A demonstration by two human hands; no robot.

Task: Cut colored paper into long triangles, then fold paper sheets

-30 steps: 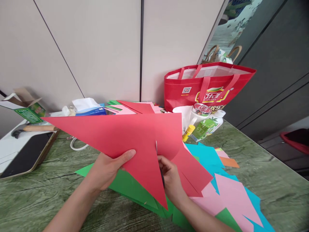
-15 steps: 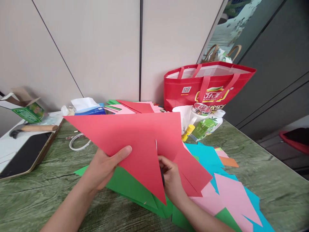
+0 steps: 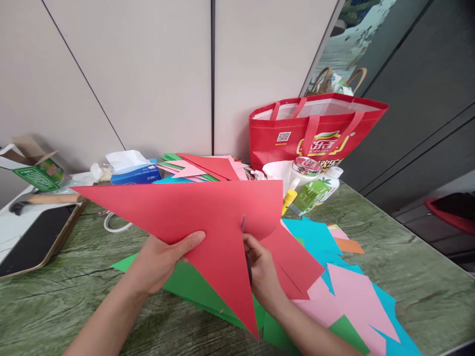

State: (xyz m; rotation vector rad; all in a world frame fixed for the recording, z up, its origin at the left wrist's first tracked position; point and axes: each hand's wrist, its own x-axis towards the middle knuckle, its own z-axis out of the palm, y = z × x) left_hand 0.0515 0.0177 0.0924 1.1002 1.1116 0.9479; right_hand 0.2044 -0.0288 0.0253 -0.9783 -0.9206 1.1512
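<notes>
A large sheet of red paper (image 3: 178, 205) with pointed corners is held up over the table. My left hand (image 3: 161, 259) pinches its lower left edge, thumb on top and fingers underneath. In my right hand (image 3: 260, 267) is a pair of scissors (image 3: 243, 224); a thin blade tip pokes up through the slit and a dark handle shows by the palm. The cut runs from the lower edge up to the blade, and the paper on its right curls. Below lie green paper pieces (image 3: 196, 287) and another red piece (image 3: 289, 262).
Pink (image 3: 359, 296) and blue paper scraps (image 3: 315, 237) spread to the right. Behind stand a red bag (image 3: 274, 143), a jar (image 3: 306, 168), a yellow glue stick (image 3: 288, 200) and a stack of cut paper (image 3: 211, 165). At left are a phone (image 3: 37, 242), a hammer (image 3: 52, 199) and a roll of tape (image 3: 113, 225).
The red sheet has shifted down and its left point reaches farther left. The scissors' blade tip shows more clearly in the slit. Both hands keep their hold, and the view has moved slightly.
</notes>
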